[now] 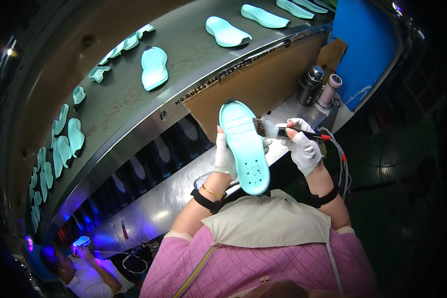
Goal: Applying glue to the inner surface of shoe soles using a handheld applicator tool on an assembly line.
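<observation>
A mint-green shoe sole (242, 144) is held up in front of me, its dark tip pointing away and a group of small holes in its near end. My left hand (225, 155), in a white glove with bare fingertips, grips it from the left, with fingers also showing behind its right edge. My right hand (303, 148), gloved the same way, is closed around a brush (281, 131) with a black handle and red band. Its dark bristles touch or nearly touch the sole's right edge. Black straps circle both my wrists.
A conveyor belt (184, 54) with several mint soles curves across the far side. Below it, a metal ledge (159, 213) carries a pink bottle (330, 89) and a dark bottle (310, 87). Cables (343, 159) hang by my right wrist. Another person (87, 275) works at lower left.
</observation>
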Tool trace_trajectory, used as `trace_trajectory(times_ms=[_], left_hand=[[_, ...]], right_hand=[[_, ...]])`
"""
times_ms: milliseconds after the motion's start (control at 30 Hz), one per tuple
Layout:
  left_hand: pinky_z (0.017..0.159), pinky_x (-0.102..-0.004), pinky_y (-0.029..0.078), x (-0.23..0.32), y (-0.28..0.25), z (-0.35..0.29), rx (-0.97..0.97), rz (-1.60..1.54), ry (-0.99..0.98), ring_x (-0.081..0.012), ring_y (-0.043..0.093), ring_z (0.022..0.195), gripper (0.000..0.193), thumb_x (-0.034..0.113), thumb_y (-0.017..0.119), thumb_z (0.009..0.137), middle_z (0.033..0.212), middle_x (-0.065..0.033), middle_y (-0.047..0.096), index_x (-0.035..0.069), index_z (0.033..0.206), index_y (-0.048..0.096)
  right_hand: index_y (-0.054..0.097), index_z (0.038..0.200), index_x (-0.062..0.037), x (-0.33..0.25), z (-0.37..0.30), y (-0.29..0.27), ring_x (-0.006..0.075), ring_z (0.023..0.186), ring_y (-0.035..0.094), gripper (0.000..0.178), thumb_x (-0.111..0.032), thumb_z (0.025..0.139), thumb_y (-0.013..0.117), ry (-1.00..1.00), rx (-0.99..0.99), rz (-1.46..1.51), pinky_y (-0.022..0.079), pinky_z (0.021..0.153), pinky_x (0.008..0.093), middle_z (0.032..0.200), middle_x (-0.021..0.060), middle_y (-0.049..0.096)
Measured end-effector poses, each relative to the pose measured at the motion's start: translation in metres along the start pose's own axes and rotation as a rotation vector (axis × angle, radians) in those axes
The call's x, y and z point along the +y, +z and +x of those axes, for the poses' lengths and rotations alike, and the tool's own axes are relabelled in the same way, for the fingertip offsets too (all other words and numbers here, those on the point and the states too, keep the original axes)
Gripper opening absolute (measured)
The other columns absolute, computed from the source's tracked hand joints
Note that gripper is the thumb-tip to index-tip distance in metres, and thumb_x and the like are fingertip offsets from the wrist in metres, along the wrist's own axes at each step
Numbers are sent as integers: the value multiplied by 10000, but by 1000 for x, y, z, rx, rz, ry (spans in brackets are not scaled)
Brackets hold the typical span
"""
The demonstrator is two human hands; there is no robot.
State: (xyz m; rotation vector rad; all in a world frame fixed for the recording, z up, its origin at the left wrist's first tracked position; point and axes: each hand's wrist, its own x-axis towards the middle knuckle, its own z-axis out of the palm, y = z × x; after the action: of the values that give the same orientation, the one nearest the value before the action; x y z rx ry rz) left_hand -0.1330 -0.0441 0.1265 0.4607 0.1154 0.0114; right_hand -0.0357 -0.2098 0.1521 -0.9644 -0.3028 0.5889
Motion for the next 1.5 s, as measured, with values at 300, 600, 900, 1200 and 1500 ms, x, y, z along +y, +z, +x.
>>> trace_trajectory(times_ms=[300, 600, 900, 1200, 1500], left_hand=[[823, -449, 480, 2, 1, 10, -78, 56, -20, -356, 577, 966, 932, 780, 207, 745, 1053, -249, 570, 32, 1273, 387], [751, -402, 524, -12, 1, 12, -25, 76, 11, -328, 617, 843, 798, 693, 276, 805, 1034, -252, 569, 49, 1268, 369], [787, -466, 502, -20, -15, 3, -106, 112, 127, -340, 557, 984, 813, 695, 267, 802, 1139, -195, 521, 34, 1262, 382], [723, -449, 514, -8, -9, 0, -85, -233, -101, -333, 588, 821, 851, 749, 315, 750, 962, -156, 566, 15, 1147, 485], [717, -436, 515, 2, -16, 1, -83, -231, -118, -337, 595, 817, 828, 726, 315, 769, 947, -165, 573, 11, 1155, 478]], right_hand=[[548, 970, -62, -5, -5, -4, 127, 817, 584, 176, -64, 798, 589, -56, -16, -45, 475, 690, 228, 926, 63, 600], [555, 941, -23, -7, 1, -1, 76, 792, 558, 147, -19, 798, 588, -87, -28, -326, 439, 726, 198, 917, 49, 610], [572, 842, -14, -6, -25, 18, 128, 781, 596, 108, 31, 750, 607, -322, -309, -840, 481, 711, 257, 868, 86, 620], [563, 939, -57, -13, -21, -7, 178, 693, 584, 118, -98, 829, 544, 91, -25, 212, 408, 592, 258, 869, 99, 607], [565, 925, -66, -17, -20, 10, 182, 726, 585, 109, -103, 828, 536, 106, -86, 240, 434, 626, 267, 877, 95, 608]])
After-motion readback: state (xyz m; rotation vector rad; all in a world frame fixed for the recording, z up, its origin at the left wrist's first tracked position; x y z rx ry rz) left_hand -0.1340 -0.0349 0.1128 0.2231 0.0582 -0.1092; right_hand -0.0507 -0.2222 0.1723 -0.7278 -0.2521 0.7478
